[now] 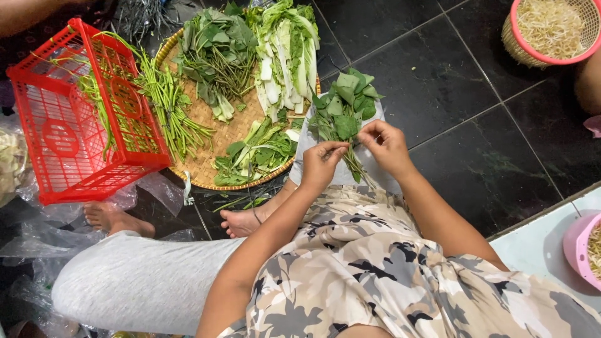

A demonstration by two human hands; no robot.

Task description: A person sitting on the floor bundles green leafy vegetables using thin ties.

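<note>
A leafy sprig [345, 106] is pinched at its stems by both the left hand [320, 164] and the right hand [387, 148], just right of the tray [206, 172]. Sorted greens [219, 53] already lie there (several heaps); this sprig seems unfinished.

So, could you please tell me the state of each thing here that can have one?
Left hand: pinching the stems.
Right hand: pinching the stems.
Bunch of green leafy stems: held, leaves pointing away.
Red plastic crate: tipped on its side.
Round woven bamboo tray: flat, loaded with greens.
</note>
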